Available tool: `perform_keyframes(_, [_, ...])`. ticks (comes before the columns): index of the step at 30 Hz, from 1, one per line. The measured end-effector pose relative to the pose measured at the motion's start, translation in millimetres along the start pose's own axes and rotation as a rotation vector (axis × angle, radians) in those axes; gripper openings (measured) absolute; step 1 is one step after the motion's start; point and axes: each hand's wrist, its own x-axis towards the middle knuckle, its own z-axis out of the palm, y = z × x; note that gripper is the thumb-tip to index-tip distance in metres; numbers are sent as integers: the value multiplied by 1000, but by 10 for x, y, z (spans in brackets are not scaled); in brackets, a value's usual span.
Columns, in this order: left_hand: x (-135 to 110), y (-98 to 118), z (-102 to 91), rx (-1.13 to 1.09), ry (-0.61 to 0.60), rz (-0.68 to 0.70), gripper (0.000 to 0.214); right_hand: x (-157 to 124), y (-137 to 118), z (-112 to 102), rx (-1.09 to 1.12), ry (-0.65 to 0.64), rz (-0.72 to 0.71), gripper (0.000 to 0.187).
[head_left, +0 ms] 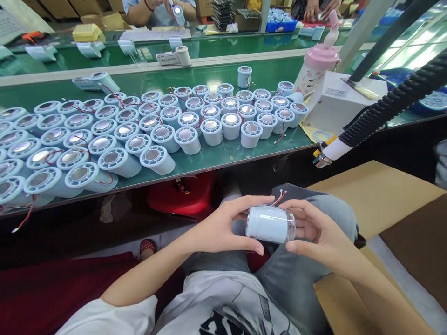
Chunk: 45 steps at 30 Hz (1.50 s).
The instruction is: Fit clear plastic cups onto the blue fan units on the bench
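Observation:
Above my lap I hold a light blue cylindrical housing [268,224] on its side, with a clear plastic piece [290,225] at its right end. Thin red and white wires [280,197] stick up behind it. My left hand [228,228] grips the left end, thumb below and fingers above. Around the clear end, my right hand [314,230] has its thumb in front and its fingers behind. Similar light blue housings [231,125] stand in rows on the green bench [206,158], many with loose wires.
A black corrugated hose [394,100] with a metal tip hangs at the right, near a white box [344,100] and a pink-lidded bottle [316,65]. An open cardboard box [387,195] is beside my right knee. Across the bench, a co-worker's hand [153,3] holds a similar part.

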Motion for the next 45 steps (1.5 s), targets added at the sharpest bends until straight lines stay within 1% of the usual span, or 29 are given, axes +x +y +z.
perform_keyframes(5, [-5, 12, -5, 53, -6, 46, 82, 6, 30, -10, 108, -31, 49, 48])
perform_keyframes(11, [-1, 2, -17, 126, -14, 100, 83, 6, 44, 7, 174, -4, 120, 47])
perform_keyframes(15, [-3, -5, -12, 109, -27, 97, 82, 19, 48, 20, 224, -15, 138, 42])
perform_keyframes(18, [-8, -3, -7, 87, -36, 91, 83, 30, 31, 42, 251, -15, 186, 41])
perform_keyframes(23, [0, -6, 4, 65, -37, 95, 82, 22, -13, 106, 297, 2, 264, 49])
perform_keyframes(27, [19, -23, 8, 53, -38, 130, 81, 21, -22, 138, 334, 23, 309, 51])
perform_keyframes(32, [59, -28, -12, 94, -54, 178, 81, 47, -46, 129, 406, -37, 408, 62])
perform_keyframes(35, [73, -24, -2, 109, -50, 202, 75, 54, -57, 128, 417, -85, 455, 69])
perform_keyframes(38, [60, 2, 38, 90, -29, 150, 66, 47, -19, 132, 384, -127, 469, 77])
perform_keyframes(39, [51, 17, 53, 68, -21, 110, 64, 41, 6, 130, 355, -118, 447, 79])
perform_keyframes(40, [41, 34, 67, 39, -12, 63, 64, 33, 34, 126, 287, -83, 383, 78])
perform_keyframes(41, [31, 53, 79, 6, 1, 14, 64, 24, 62, 118, 193, -30, 286, 76])
perform_keyframes(43, [16, 85, 93, -58, 28, -74, 64, 4, 105, 90, -13, 95, 50, 63])
perform_keyframes(44, [12, 97, 94, -83, 39, -111, 64, -5, 116, 72, -130, 144, -88, 62])
perform_keyframes(45, [10, 105, 92, -102, 46, -138, 64, -13, 119, 54, -253, 166, -223, 66])
